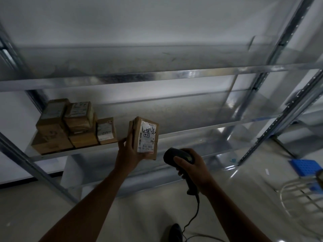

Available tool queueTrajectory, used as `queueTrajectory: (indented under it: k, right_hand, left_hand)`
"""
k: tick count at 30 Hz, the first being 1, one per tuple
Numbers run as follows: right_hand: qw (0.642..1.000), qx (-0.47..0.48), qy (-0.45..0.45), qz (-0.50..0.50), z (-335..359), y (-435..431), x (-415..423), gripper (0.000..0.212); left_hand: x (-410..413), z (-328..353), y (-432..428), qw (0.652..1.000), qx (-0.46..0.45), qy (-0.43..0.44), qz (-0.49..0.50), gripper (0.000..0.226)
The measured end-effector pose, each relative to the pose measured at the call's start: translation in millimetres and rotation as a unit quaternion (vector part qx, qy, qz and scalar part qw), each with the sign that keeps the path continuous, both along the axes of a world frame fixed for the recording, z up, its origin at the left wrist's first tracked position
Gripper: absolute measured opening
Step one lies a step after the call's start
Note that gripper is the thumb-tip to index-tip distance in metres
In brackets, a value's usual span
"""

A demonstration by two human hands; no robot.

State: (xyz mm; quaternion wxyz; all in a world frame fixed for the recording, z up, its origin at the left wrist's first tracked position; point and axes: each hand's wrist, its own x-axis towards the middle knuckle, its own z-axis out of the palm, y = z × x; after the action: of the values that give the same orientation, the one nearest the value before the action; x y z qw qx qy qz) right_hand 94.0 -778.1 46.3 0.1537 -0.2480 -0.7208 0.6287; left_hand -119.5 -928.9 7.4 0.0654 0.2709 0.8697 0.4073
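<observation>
Holding a small cardboard parcel (146, 137) upright in the left hand (128, 155), fingers (146, 155) curled under its base, label facing the camera, just before the metal shelf (192, 131) and right of the stacked boxes (70, 126). Clenching the right hand (194, 169) round a black scanner (172, 154), its head just beside the parcel.

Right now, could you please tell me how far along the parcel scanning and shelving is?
Done: several boxes sit stacked at the left end of the shelf. In hand: the left hand holds a labelled parcel in front of the shelf, and the right hand grips the scanner close beside it. Left: placing this parcel. I cannot tell whether it has been scanned.
</observation>
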Motion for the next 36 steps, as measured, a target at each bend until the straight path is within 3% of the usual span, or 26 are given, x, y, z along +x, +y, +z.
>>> queueTrajectory:
  k: [4,9,16,19,21,26,36]
  right_hand:
    - [1.0,-0.017,-0.006,-0.016,-5,12,3,0.036]
    - [0.999,-0.024,-0.012,-0.04,-9,34,7,0.032]
    - [0.994,-0.042,-0.016,-0.102,-16,89,21,0.03]
    - [0.986,-0.054,-0.006,-0.16,-19,118,34,0.035]
    - [0.976,-0.062,0.009,-0.208,-20,140,45,0.037]
    - [0.945,-0.066,0.028,-0.32,-20,193,76,0.032]
    - [0.878,-0.058,0.042,-0.473,-18,282,160,0.036]
  left_hand:
    - [-13,-29,17,0.999,-0.006,-0.041,-0.009,0.134]
    - [5,-17,50,0.997,-0.023,-0.068,-0.034,0.121]
    - [14,-23,119,0.992,0.039,-0.066,-0.101,0.122]
    - [37,-5,159,0.983,0.082,-0.092,-0.138,0.104]
    - [49,-2,187,0.975,0.091,-0.11,-0.167,0.096]
    - [78,3,253,0.957,0.1,-0.172,-0.21,0.115]
    - [164,25,395,0.895,0.103,-0.26,-0.347,0.108]
